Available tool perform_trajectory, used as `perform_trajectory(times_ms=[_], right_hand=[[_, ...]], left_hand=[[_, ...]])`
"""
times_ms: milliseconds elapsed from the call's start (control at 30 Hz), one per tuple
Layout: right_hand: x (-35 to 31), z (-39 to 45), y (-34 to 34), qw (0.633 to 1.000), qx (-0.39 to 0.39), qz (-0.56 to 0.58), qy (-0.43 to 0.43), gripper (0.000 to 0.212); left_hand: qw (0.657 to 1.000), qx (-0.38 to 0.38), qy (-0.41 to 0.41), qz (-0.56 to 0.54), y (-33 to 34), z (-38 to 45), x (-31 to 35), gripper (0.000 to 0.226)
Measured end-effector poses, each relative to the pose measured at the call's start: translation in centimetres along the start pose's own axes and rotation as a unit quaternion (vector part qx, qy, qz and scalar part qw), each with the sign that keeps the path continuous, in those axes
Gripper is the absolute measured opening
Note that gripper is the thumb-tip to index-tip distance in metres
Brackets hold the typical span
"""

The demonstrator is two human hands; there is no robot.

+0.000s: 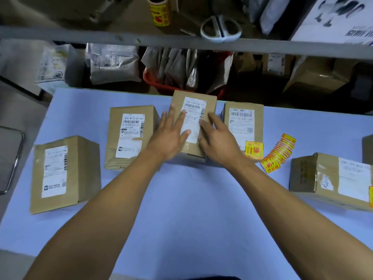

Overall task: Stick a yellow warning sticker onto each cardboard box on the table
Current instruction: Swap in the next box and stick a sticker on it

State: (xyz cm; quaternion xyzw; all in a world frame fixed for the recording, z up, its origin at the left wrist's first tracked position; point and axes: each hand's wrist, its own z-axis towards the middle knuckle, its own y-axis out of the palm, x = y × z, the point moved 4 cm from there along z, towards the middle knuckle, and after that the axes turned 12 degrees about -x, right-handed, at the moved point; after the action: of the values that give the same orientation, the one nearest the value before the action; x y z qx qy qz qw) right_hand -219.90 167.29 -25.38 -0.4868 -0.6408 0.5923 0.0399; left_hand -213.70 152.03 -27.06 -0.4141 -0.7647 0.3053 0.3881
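Observation:
Several cardboard boxes with white shipping labels sit on a blue table [187, 199]. My left hand [169, 136] and my right hand [217, 139] both rest flat, fingers spread, on top of the middle box [194, 102]. The box to its right [243, 118] carries a yellow warning sticker [254, 149] at its near corner. A strip of yellow stickers [279, 152] lies loose on the table right of that box. The far right box [331, 179] shows a yellow sticker at the frame edge. The two left boxes [64, 172] [130, 136] show no yellow sticker.
A grey shelf rail [141, 40] crosses above the table's far edge. On the shelf stand a roll of yellow stickers [159, 12] and a white tape dispenser [221, 29]. Behind the table are a red basket [153, 82] of grey mail bags and more cartons. A metal chair frame [16, 156] stands left.

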Motion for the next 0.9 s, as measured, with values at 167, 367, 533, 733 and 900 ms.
perform_trajectory(times_ms=[167,367,533,733,900], right_hand=[[-0.2,-1.8,2.4,1.0,-0.01,0.002,0.006,0.058],[-0.6,-3.6,3.5,0.99,-0.006,0.137,0.026,0.062],[0.0,0.2,3.4,0.877,0.071,0.454,0.14,0.067],[0.8,1.5,4.3,0.845,0.062,0.515,0.126,0.067],[1.1,1.7,4.8,0.829,0.04,0.543,0.13,0.082]], left_hand=[[0.998,0.021,0.012,-0.053,1.7,-1.5,0.2,0.068],[0.986,0.087,0.027,-0.142,2.5,-3.9,-0.3,0.069],[0.873,0.04,-0.087,-0.478,0.1,0.0,-1.6,0.064],[0.842,-0.001,-0.084,-0.533,1.6,1.6,-2.9,0.075],[0.825,-0.014,-0.076,-0.56,2.8,0.8,-3.2,0.074]])
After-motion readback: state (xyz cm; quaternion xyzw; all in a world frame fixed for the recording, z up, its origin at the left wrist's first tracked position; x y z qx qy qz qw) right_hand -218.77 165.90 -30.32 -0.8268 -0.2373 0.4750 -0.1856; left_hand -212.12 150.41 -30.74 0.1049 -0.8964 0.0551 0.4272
